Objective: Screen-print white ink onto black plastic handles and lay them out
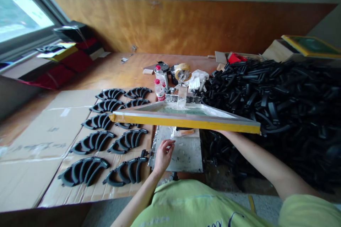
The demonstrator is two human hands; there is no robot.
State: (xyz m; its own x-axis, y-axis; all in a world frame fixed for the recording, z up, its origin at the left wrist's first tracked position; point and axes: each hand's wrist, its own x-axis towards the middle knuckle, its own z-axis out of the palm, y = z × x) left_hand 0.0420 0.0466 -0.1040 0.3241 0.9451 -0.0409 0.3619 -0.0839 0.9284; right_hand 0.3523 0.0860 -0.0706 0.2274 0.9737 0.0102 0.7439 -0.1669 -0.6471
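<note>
Yellow-edged screen frame (186,122), raised, tilted.

My left hand (163,156) rests its fingers on the shiny flat plate (186,154) near the table's front edge, and above it the yellow-edged screen frame (186,117) tilts up, its right end over my right arm.

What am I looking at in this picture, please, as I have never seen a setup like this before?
This is one view from a camera worn on a person's head, looking down at their own two bare hands. The left hand rests its fingers on a metal plate. The right hand is hidden under a yellow-edged screen frame, tilted up above the plate. On the cardboard to the left lie rows of curved black plastic parts. A big pile of black parts sits on the right; bottles and a tape roll stand behind.
</note>
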